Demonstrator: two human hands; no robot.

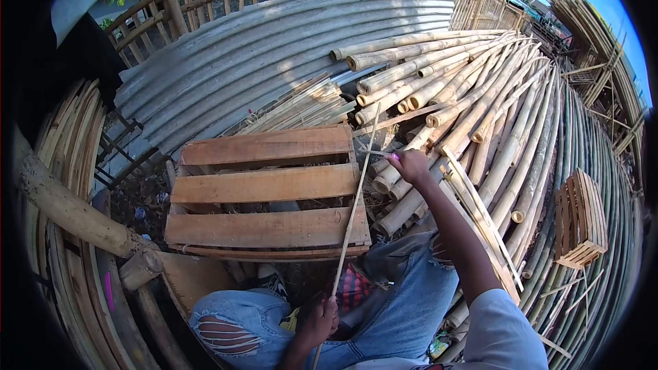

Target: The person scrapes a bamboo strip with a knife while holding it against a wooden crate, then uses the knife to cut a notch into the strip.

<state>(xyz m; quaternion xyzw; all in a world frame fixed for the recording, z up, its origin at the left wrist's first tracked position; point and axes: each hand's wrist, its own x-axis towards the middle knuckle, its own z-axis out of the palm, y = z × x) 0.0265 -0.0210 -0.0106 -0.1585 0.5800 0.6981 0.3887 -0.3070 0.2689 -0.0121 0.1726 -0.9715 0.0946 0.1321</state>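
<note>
A long thin bamboo strip [351,223] runs upright from my lap past the right edge of a slatted wooden crate [264,188]. Low in the view, my left hand [321,321] is closed around the strip's lower part. My right hand [411,166], beyond the crate's right side, is closed on the handle of a knife; a bit of pink shows at the fingers. The thin blade [375,153] points left and touches or crosses the strip near its upper part.
Thick bamboo poles [493,130] lie piled ahead and right, beside corrugated metal sheeting [274,48]. Split bamboo [68,137] stands at the left by a thick pole [72,202]. A small slatted crate [580,219] rests on green poles at the right.
</note>
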